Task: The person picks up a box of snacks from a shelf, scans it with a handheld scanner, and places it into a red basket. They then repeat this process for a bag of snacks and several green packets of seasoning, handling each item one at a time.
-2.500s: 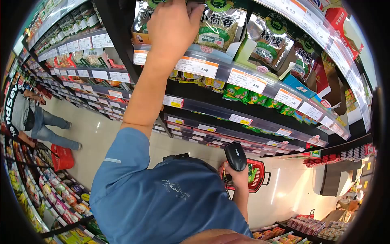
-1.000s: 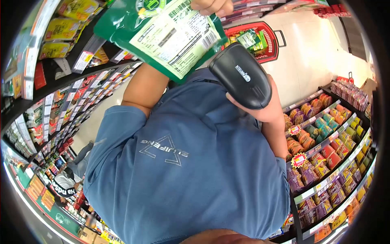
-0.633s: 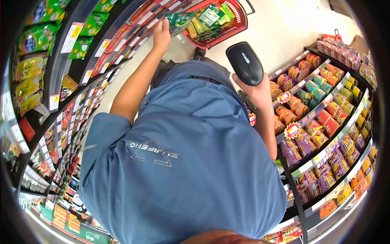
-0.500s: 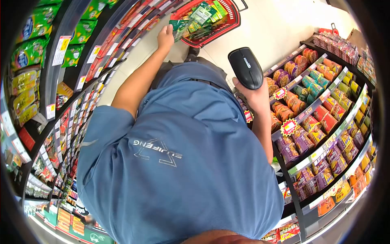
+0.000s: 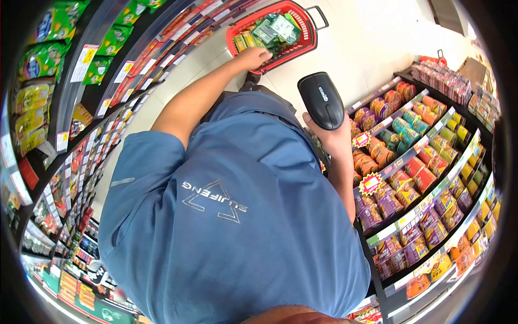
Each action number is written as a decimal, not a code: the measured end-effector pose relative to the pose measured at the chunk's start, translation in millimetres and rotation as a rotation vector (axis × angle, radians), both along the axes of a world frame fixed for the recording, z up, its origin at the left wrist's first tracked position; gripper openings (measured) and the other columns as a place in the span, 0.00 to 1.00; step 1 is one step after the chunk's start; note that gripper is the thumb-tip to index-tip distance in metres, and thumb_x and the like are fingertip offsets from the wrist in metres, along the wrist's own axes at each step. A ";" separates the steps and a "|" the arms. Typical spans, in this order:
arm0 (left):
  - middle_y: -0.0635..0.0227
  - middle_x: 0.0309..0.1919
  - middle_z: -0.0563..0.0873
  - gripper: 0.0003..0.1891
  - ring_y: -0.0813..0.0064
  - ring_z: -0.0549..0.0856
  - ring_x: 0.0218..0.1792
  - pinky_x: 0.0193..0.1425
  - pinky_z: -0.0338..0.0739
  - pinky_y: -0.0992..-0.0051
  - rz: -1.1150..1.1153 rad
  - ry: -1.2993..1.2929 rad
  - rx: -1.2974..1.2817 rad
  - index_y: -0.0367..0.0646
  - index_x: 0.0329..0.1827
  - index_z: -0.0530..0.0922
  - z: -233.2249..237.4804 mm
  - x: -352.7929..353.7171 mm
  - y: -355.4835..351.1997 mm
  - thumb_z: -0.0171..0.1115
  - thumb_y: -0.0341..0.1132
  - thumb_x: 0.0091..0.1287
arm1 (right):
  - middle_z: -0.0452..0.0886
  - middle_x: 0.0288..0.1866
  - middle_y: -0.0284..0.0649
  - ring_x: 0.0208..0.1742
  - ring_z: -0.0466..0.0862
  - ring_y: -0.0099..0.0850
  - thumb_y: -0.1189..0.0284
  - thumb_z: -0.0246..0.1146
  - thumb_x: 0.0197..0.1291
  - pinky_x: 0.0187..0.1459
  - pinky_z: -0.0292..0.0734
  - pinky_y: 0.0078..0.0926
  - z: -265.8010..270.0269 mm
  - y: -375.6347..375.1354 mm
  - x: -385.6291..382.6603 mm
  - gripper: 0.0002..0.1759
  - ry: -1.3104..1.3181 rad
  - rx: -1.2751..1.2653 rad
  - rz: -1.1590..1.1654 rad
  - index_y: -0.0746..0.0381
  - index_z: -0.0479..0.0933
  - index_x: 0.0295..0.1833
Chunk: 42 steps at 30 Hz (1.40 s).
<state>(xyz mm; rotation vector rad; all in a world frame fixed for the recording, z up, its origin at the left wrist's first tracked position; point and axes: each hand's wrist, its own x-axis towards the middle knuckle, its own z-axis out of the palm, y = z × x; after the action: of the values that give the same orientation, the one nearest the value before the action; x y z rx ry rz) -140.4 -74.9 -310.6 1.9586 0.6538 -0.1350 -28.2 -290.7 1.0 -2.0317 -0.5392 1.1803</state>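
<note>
My right hand [image 5: 330, 135] is closed around the handle of a black barcode scanner [image 5: 322, 100], its broad head pointing forward. My left hand [image 5: 252, 58] is over the near side of a red shopping basket [image 5: 294, 53], its fingers curled and partly hidden. No packet clearly shows in its grip, and the space under the palm is out of sight. Inside the basket lie several green and yellow packets [image 5: 248, 40], with a whitish-green packet [image 5: 284, 27] on top.
At left, a tall shelf holds green bags [image 5: 44, 60] above price tags [image 5: 85, 59]. On the right, a stepped rack carries rows of cup noodles [image 5: 388, 202] and red-yellow price signs [image 5: 370, 184]. The basket's dark handle [image 5: 320, 17] sticks out over the pale floor [image 5: 367, 43].
My left hand has moved right, from beside the basket to over its near side; the green packet it held no longer shows in its grip. The scanner has shifted slightly down and left.
</note>
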 end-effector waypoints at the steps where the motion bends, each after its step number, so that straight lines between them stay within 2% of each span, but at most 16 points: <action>1: 0.54 0.35 0.87 0.19 0.55 0.87 0.38 0.42 0.78 0.60 0.013 -0.024 -0.032 0.45 0.44 0.83 -4.8 -19.2 -0.2 0.56 0.53 0.71 | 0.84 0.31 0.32 0.32 0.79 0.20 0.72 0.75 0.51 0.37 0.75 0.23 4.1 7.6 0.1 0.14 -0.039 0.000 0.060 0.66 0.81 0.41; 7: 0.56 0.36 0.87 0.16 0.53 0.86 0.39 0.43 0.79 0.60 0.215 0.009 0.123 0.45 0.44 0.83 71.2 -131.7 31.9 0.59 0.48 0.70 | 0.87 0.33 0.36 0.35 0.81 0.19 0.73 0.74 0.52 0.42 0.78 0.24 -0.5 44.6 -13.6 0.13 -0.043 0.103 0.195 0.67 0.83 0.41; 14: 0.60 0.41 0.88 0.11 0.66 0.87 0.41 0.49 0.79 0.71 0.741 -0.363 0.358 0.39 0.48 0.81 271.8 -227.8 96.0 0.62 0.36 0.71 | 0.86 0.35 0.35 0.36 0.81 0.20 0.76 0.74 0.51 0.42 0.78 0.24 -16.9 106.6 -64.8 0.13 0.005 0.175 0.334 0.67 0.82 0.42; 16: 0.61 0.41 0.87 0.07 0.68 0.86 0.42 0.50 0.78 0.72 0.862 -0.660 0.667 0.38 0.46 0.81 333.4 -260.3 107.4 0.63 0.30 0.69 | 0.86 0.38 0.36 0.38 0.82 0.21 0.76 0.75 0.50 0.44 0.78 0.24 -19.3 123.1 -91.6 0.15 0.027 0.298 0.350 0.68 0.82 0.43; 17: 0.60 0.41 0.87 0.06 0.67 0.86 0.42 0.50 0.78 0.71 0.885 -0.705 0.910 0.38 0.45 0.81 360.1 -282.8 116.6 0.64 0.29 0.67 | 0.79 0.25 0.30 0.22 0.76 0.19 0.75 0.74 0.52 0.24 0.69 0.21 -16.1 132.3 -105.6 0.13 -0.015 0.326 0.438 0.64 0.78 0.40; 20: 0.61 0.39 0.86 0.04 0.66 0.84 0.42 0.49 0.78 0.71 1.036 -0.879 1.393 0.38 0.41 0.80 430.9 -351.3 134.7 0.64 0.25 0.65 | 0.86 0.36 0.35 0.36 0.82 0.22 0.75 0.76 0.50 0.43 0.77 0.24 -7.3 149.5 -147.6 0.15 0.058 0.360 0.440 0.68 0.82 0.43; 22: 0.62 0.38 0.86 0.04 0.67 0.83 0.40 0.48 0.77 0.71 1.100 -1.024 1.490 0.37 0.40 0.80 468.4 -390.7 150.2 0.64 0.25 0.64 | 0.86 0.33 0.35 0.34 0.82 0.21 0.76 0.76 0.49 0.40 0.77 0.24 -17.8 156.5 -167.3 0.13 0.076 0.341 0.488 0.67 0.82 0.40; 24: 0.66 0.42 0.85 0.06 0.76 0.83 0.43 0.51 0.76 0.75 1.131 -0.777 1.766 0.36 0.44 0.81 507.6 -425.3 154.9 0.63 0.30 0.68 | 0.86 0.31 0.35 0.33 0.82 0.21 0.75 0.76 0.49 0.39 0.77 0.24 -19.1 162.2 -189.6 0.13 0.058 0.299 0.555 0.67 0.82 0.39; 26: 0.67 0.38 0.85 0.10 0.78 0.83 0.36 0.47 0.76 0.78 1.206 -0.746 1.686 0.37 0.45 0.82 540.8 -434.4 160.4 0.66 0.34 0.68 | 0.85 0.30 0.34 0.31 0.81 0.21 0.76 0.74 0.51 0.36 0.76 0.23 -23.4 167.2 -214.1 0.10 0.047 0.387 0.569 0.67 0.82 0.38; 27: 0.62 0.35 0.84 0.14 0.69 0.83 0.36 0.44 0.76 0.71 1.268 -0.662 1.633 0.35 0.46 0.79 562.1 -430.0 156.1 0.66 0.38 0.66 | 0.83 0.29 0.33 0.28 0.80 0.21 0.77 0.72 0.53 0.32 0.74 0.22 -24.5 169.5 -223.9 0.08 0.041 0.458 0.590 0.66 0.82 0.38; 29: 0.57 0.31 0.83 0.19 0.60 0.83 0.36 0.42 0.76 0.64 1.326 -0.590 1.573 0.33 0.48 0.77 574.2 -439.7 160.9 0.66 0.42 0.65 | 0.83 0.27 0.33 0.27 0.79 0.21 0.77 0.72 0.53 0.31 0.74 0.22 -21.1 175.8 -240.1 0.07 0.049 0.408 0.577 0.66 0.82 0.38; 31: 0.47 0.37 0.85 0.21 0.49 0.85 0.41 0.45 0.79 0.58 1.260 -0.080 1.827 0.30 0.49 0.78 575.5 -455.3 176.6 0.67 0.40 0.62 | 0.86 0.31 0.36 0.33 0.83 0.22 0.72 0.76 0.49 0.38 0.77 0.24 -26.0 181.0 -248.5 0.13 0.080 0.310 0.575 0.67 0.82 0.38; 34: 0.49 0.33 0.86 0.21 0.46 0.84 0.36 0.42 0.79 0.55 1.278 -0.162 1.762 0.31 0.50 0.78 580.6 -458.0 184.6 0.67 0.39 0.61 | 0.85 0.31 0.36 0.33 0.82 0.22 0.72 0.76 0.48 0.38 0.77 0.24 -20.9 182.9 -268.7 0.14 0.005 0.331 0.543 0.67 0.82 0.38; 38: 0.52 0.26 0.84 0.19 0.51 0.84 0.29 0.37 0.77 0.58 1.350 -0.289 1.389 0.28 0.44 0.80 588.3 -465.5 190.3 0.69 0.39 0.59 | 0.85 0.31 0.36 0.33 0.82 0.22 0.71 0.76 0.48 0.38 0.77 0.24 -7.2 176.9 -294.0 0.15 -0.027 0.348 0.472 0.67 0.81 0.38; 40: 0.54 0.22 0.80 0.17 0.58 0.81 0.23 0.31 0.75 0.60 1.311 -0.465 1.340 0.27 0.37 0.79 586.6 -461.3 182.7 0.69 0.37 0.59 | 0.79 0.22 0.30 0.22 0.76 0.19 0.72 0.74 0.51 0.25 0.69 0.23 -9.2 171.5 -298.5 0.10 -0.043 0.427 0.435 0.64 0.79 0.32; 42: 0.62 0.19 0.74 0.14 0.66 0.74 0.20 0.29 0.70 0.63 1.154 -0.559 1.319 0.33 0.35 0.75 584.2 -461.8 178.9 0.62 0.38 0.67 | 0.79 0.24 0.30 0.24 0.76 0.19 0.72 0.75 0.51 0.26 0.69 0.22 -13.0 166.3 -300.4 0.11 -0.042 0.453 0.390 0.64 0.79 0.33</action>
<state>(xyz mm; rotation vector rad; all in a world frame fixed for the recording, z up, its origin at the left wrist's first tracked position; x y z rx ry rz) -602.1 104.0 273.6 2.1658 1.5661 1.8717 -328.6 -124.4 -12.0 -1.6042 -1.1509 1.1071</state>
